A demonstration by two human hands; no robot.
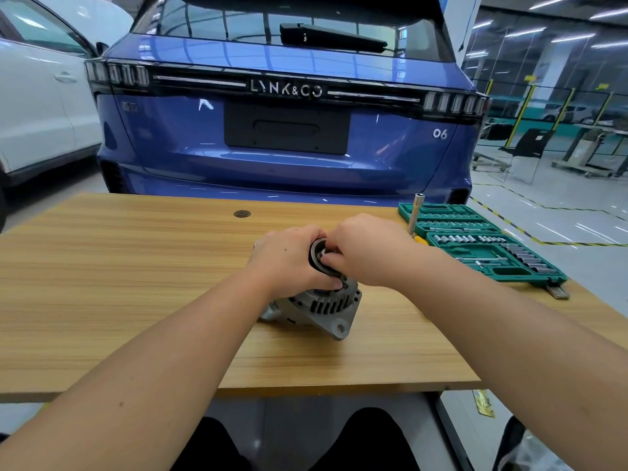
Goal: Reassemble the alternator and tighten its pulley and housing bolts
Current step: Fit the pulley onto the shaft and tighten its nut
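A grey cast alternator [323, 305] lies on the wooden table [136, 283], its black pulley [316, 250] pointing up and away from me. My left hand [292, 263] grips around the pulley end from the left. My right hand [367, 248] comes in from the right, and its fingertips pinch something small at the pulley's centre. What they pinch is hidden by the fingers. A mounting ear with a hole [341, 329] faces me at the housing's near end.
An open green socket set case [482, 246] lies at the table's right edge. A socket driver with a yellow handle [415, 215] stands up beside it. A blue car [289, 130] is parked just beyond the table, a white car [40, 107] to the left.
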